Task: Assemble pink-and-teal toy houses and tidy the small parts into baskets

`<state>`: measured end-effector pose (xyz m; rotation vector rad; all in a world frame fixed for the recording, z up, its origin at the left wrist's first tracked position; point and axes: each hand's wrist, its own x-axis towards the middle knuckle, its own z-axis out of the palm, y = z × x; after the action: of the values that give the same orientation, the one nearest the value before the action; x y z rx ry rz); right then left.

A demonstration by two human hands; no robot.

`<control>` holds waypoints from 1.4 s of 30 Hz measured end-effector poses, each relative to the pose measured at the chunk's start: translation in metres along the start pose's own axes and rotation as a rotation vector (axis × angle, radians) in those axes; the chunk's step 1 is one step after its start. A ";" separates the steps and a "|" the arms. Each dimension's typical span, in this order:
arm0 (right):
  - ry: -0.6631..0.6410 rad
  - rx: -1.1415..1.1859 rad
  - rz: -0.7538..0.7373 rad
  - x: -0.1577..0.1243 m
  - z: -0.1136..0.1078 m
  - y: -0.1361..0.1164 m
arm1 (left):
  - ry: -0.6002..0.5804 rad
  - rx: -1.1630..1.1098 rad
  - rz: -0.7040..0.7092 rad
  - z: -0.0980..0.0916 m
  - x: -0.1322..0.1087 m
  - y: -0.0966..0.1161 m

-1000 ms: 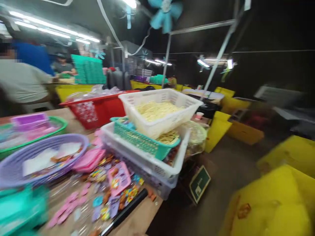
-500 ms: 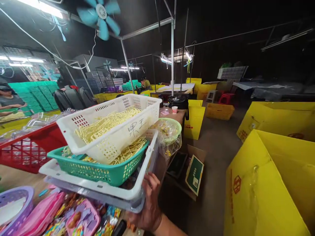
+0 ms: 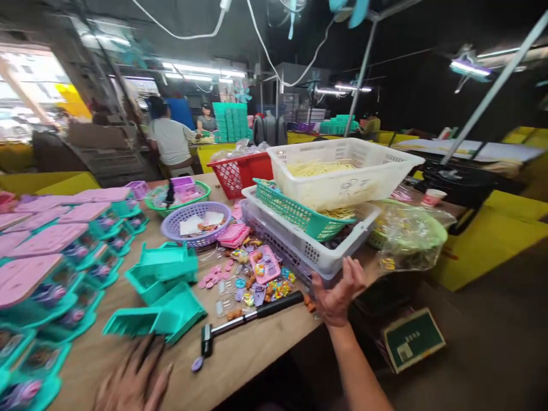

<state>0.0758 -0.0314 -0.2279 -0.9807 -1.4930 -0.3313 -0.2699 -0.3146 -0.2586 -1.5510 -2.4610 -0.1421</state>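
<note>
My left hand [image 3: 132, 377] lies at the table's near edge with fingers stretched out, just short of the loose teal plastic parts [image 3: 180, 314]. My right hand [image 3: 338, 294] is at the near corner of the basket stack, fingers apart; whether it still touches is unclear. That stack has a pale crate [image 3: 299, 248] at the bottom, a teal basket [image 3: 291, 208] in it, and a white basket [image 3: 317, 185] of thin yellow plastic pieces tilted on top. A hammer [image 3: 240, 325] with a black grip lies between my hands, beside small colourful toy pieces [image 3: 265, 279].
Rows of pink-topped teal toys [image 3: 51, 240] cover the table's left side. A purple basket [image 3: 197, 237], a green basket [image 3: 199, 197] and a red crate [image 3: 235, 174] stand farther back. A bagged light-green basket [image 3: 406, 228] sits to the right. People work behind.
The view has swung left, bringing the toy rows, the hammer and my left hand into sight. My right hand's fingers have spread at the stack's corner.
</note>
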 end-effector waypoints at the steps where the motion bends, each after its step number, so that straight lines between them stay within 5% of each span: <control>1: -0.013 0.004 -0.003 -0.002 -0.009 -0.009 | 0.020 -0.005 0.002 0.001 0.000 0.002; 5: -0.284 0.187 -0.121 -0.026 -0.028 -0.064 | 0.057 -0.025 0.015 -0.009 -0.001 0.015; 9: -0.747 0.318 -0.280 -0.056 -0.011 -0.117 | 0.023 -0.174 0.076 -0.022 -0.004 0.017; 13: -1.000 0.224 -0.367 -0.076 0.008 -0.142 | 0.088 -0.435 0.174 -0.032 -0.006 0.015; 26: -0.991 0.134 -0.526 -0.077 0.036 -0.117 | 0.150 -0.462 0.048 -0.008 -0.002 0.015; 33: -1.040 0.062 -0.503 -0.074 0.027 -0.126 | 0.166 -0.475 0.068 -0.008 -0.005 0.014; 42: -0.898 0.120 -0.461 -0.078 0.012 -0.133 | 0.127 -0.536 0.037 -0.017 -0.003 0.009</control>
<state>-0.0389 -0.1311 -0.2568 -0.6949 -2.5369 -0.1119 -0.2576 -0.3170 -0.2431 -1.7070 -2.4084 -0.9278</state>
